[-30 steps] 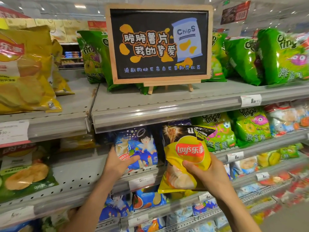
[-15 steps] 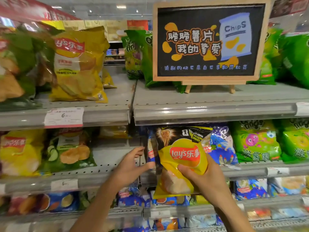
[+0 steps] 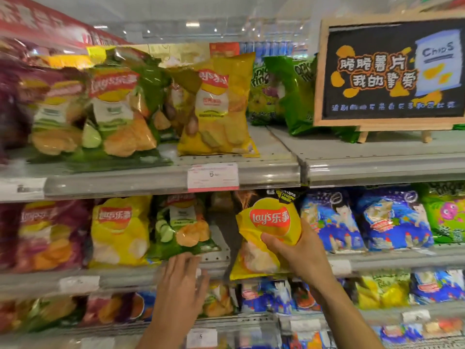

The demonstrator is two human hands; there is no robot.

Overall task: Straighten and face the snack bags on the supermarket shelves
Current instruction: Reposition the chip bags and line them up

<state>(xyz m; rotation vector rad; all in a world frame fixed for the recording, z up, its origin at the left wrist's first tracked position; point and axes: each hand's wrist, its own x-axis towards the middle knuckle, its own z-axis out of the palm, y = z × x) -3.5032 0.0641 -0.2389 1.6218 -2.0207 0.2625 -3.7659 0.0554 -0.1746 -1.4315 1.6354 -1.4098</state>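
My right hand (image 3: 300, 255) grips a small yellow Lay's bag (image 3: 266, 235) and holds it upright in front of the middle shelf (image 3: 125, 275), in a gap between a green cucumber Lay's bag (image 3: 183, 227) and blue snack bags (image 3: 332, 220). Fingers spread, my left hand (image 3: 183, 278) hovers at the shelf edge just below the green bag and holds nothing. To the left on that shelf stand a yellow Lay's bag (image 3: 120, 230) and a purple one (image 3: 45, 233).
The top shelf carries large Lay's bags (image 3: 219, 107), green bags (image 3: 289, 94) and a chalkboard chip sign (image 3: 392, 71) on a wooden stand. Price tags (image 3: 213, 177) line the shelf rails. Lower shelves hold more snack bags (image 3: 271, 295).
The view has swung left along the shelves. My right hand carried the yellow bag left with it. My left hand dropped from beside the bag to the shelf edge under the green bag.
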